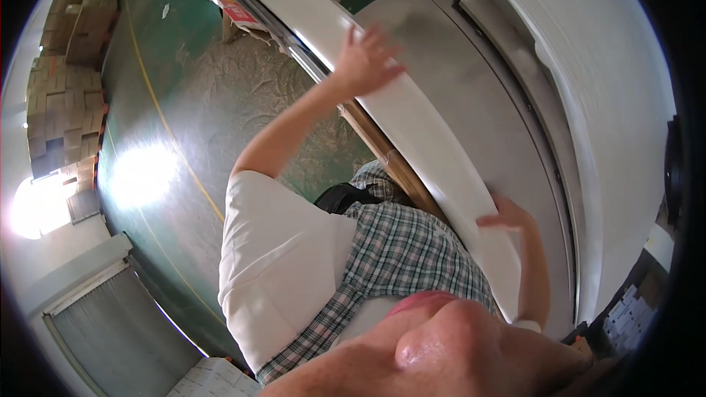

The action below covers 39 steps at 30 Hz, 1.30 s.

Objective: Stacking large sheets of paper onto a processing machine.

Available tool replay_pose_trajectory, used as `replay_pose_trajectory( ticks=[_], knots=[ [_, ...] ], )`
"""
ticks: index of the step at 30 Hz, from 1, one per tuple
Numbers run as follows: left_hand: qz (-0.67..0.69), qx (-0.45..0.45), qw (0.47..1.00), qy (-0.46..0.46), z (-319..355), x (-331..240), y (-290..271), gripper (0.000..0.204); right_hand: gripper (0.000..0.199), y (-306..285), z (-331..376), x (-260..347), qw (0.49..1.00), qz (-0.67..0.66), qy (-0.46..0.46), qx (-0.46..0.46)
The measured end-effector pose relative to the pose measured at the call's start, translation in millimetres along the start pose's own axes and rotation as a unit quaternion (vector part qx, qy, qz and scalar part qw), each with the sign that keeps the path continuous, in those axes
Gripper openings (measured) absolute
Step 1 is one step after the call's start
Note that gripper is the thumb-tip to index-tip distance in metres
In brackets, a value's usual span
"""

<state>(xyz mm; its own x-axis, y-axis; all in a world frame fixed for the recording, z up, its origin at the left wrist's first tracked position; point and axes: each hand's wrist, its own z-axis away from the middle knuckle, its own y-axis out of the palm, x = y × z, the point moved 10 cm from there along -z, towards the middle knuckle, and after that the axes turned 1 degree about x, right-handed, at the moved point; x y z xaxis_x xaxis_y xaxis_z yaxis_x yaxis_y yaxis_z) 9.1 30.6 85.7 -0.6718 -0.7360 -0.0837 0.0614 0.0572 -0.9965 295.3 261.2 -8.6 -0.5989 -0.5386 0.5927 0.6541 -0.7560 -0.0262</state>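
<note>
A long, smooth white strip (421, 114) runs in front of my body from the upper left to the lower right. My left hand (368, 61) is over its far part, fingers apart and smeared by motion, with nothing seen in it. Whether that hand touches the strip, I cannot tell. Closer to me, my right hand (506, 215) is at the strip's right edge with its fingers stretched out across the white surface. Nothing shows between those fingers. Past the strip lies a grey flat surface (471, 88).
Beyond the grey surface are a dark-edged metal rail (515, 66) and a large white ridged mass (599, 88). Brown cardboard (393, 169) lines the strip's near side. Brown sheeting (257, 88) covers part of the green floor. Stacked cartons (70, 106) stand far left.
</note>
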Motion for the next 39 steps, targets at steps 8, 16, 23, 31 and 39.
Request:
replay_pose_trajectory(
  ticks=[8,16,23,31,39],
  knots=[
    [0.026,0.035,0.998,0.036,23,-41,22,0.059,0.062,-7,-68,120,0.996,0.005,-0.084,-0.029],
    [-0.074,0.041,0.996,0.032,14,4,40,0.051,0.077,6,-35,56,0.982,0.004,-0.187,0.005],
    [-0.081,-0.002,0.996,0.028,-2,59,39,0.038,0.088,34,10,-53,0.982,-0.173,-0.052,0.048],
    [0.073,-0.132,0.982,0.113,-13,22,-18,0.029,0.082,12,5,14,0.976,-0.177,-0.102,-0.076],
    [0.291,-0.193,0.797,0.492,98,-214,-233,0.012,0.047,3,-67,106,0.931,-0.16,-0.298,-0.136]
  ],
)
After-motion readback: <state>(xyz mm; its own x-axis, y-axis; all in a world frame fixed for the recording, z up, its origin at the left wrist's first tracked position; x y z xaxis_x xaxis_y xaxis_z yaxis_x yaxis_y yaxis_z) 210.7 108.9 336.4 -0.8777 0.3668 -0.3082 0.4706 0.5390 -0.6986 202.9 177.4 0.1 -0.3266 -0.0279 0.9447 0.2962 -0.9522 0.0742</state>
